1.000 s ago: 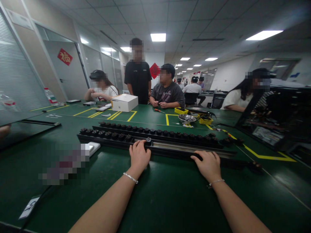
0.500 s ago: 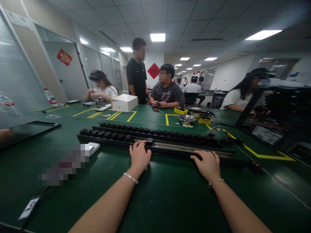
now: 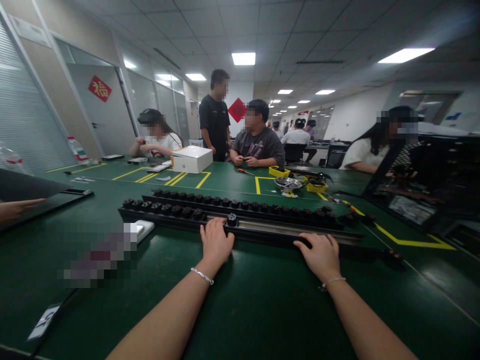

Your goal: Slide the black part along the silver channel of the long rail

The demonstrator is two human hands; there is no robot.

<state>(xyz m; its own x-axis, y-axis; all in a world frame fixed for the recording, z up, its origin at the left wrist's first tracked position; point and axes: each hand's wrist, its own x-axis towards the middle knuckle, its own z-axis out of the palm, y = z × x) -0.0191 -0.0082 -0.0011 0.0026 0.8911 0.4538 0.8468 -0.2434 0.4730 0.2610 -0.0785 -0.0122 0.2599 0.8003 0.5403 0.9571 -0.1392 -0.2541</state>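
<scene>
A long black rail (image 3: 262, 233) with an open metal-lined channel lies across the table before me. Several round black socket modules (image 3: 167, 207) sit in a row in its left part, and one lone socket module (image 3: 232, 219) stands farther right in the channel. My left hand (image 3: 216, 242) is curled over the rail's near wall just left of that lone module, thumb in front. My right hand (image 3: 321, 254) grips the same wall farther right, fingers bent over the top. Whether my left fingertips touch the lone module is hidden.
Behind it lies a second rail (image 3: 240, 204) filled with modules. A white box (image 3: 192, 160), a metal bowl (image 3: 288, 184) and a yellow bin (image 3: 279, 171) stand farther back. A blurred-out device lies left. At far left, a co-worker's hand (image 3: 18, 209) holds a dark panel (image 3: 30, 186).
My hands and the rail have hardly moved. At far left, the panel has tilted and the co-worker's hand shows more. The standing person across the table has shifted slightly right.
</scene>
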